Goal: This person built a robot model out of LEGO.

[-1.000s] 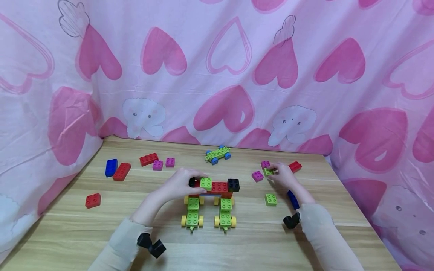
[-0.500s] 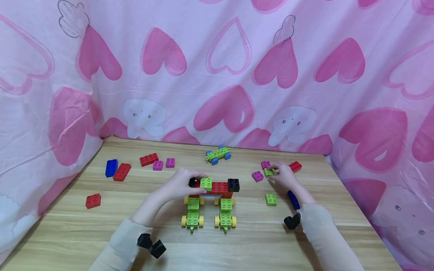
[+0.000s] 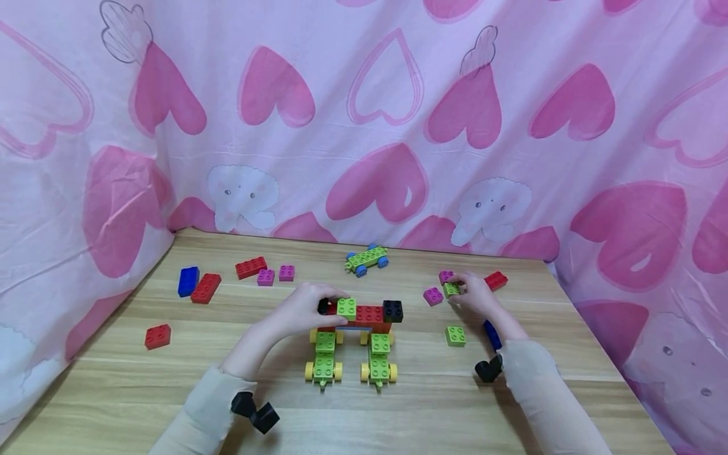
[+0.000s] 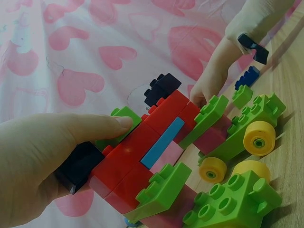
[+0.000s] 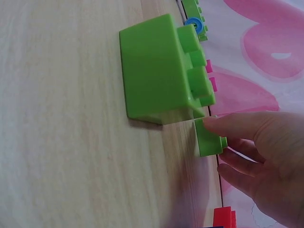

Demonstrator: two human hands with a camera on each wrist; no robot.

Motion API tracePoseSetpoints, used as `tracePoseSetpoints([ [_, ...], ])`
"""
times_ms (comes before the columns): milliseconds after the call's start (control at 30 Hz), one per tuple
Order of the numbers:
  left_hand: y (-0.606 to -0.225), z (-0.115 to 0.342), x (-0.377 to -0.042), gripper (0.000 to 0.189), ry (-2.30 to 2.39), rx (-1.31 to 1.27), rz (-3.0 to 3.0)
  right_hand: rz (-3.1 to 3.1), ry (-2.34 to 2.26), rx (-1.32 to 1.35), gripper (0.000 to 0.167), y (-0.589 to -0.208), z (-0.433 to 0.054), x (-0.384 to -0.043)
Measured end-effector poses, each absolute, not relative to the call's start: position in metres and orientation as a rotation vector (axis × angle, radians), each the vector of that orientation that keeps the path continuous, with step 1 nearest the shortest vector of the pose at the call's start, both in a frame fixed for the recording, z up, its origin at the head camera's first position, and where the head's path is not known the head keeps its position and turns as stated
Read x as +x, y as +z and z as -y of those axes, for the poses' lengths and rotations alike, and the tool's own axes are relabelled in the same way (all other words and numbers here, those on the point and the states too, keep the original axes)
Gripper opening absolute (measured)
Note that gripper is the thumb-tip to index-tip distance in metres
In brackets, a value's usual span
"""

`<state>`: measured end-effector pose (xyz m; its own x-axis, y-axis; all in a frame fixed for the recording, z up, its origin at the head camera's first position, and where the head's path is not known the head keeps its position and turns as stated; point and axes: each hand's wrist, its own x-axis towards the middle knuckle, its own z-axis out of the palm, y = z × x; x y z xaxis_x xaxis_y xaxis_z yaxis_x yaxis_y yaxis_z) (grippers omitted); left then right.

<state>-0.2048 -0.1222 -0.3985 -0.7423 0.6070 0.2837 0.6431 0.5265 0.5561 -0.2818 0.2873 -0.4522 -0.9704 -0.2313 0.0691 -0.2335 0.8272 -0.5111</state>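
A toy brick build stands before me in the head view, with red bricks (image 3: 371, 314) bridging two green wheeled bases (image 3: 325, 363) on yellow wheels. My left hand (image 3: 298, 311) grips its left end, thumb along a green brick (image 3: 346, 308) on top. In the left wrist view a black brick (image 4: 80, 166) lies between thumb and fingers. Another black brick (image 3: 392, 311) caps the right end. At the right, my right hand (image 3: 479, 296) pinches a small green brick (image 5: 209, 137) at the table, beside two magenta bricks (image 3: 433, 296). Its fingertips are partly hidden in the head view.
A loose green brick (image 3: 455, 336) and a blue brick (image 3: 491, 335) lie near my right forearm. A red brick (image 3: 496, 280) is beyond that hand. A green car base (image 3: 366, 259) with blue wheels stands at the back. Red, blue (image 3: 188, 282) and magenta bricks lie left.
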Motion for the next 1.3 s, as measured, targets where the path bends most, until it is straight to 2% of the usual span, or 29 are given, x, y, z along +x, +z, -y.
tracePoseSetpoints([
  [600, -0.3987, 0.1219, -0.2050, 0.040, -1.017, -1.112, 2.690, 3.020, 0.880, 0.391, 0.036, -0.4532, -0.2897, -0.2815],
  [1133, -0.3977, 0.1222, -0.2037, 0.041, -1.021, -1.099, 2.703, 3.057, 0.861, 0.449, 0.042, -0.4517, -0.2891, -0.2785],
  [1300, -0.3979, 0.1223, -0.2041, 0.041, -1.010, -1.101, 2.708, 3.004, 0.868, 0.379, 0.043, -0.4483, -0.2884, -0.2729],
])
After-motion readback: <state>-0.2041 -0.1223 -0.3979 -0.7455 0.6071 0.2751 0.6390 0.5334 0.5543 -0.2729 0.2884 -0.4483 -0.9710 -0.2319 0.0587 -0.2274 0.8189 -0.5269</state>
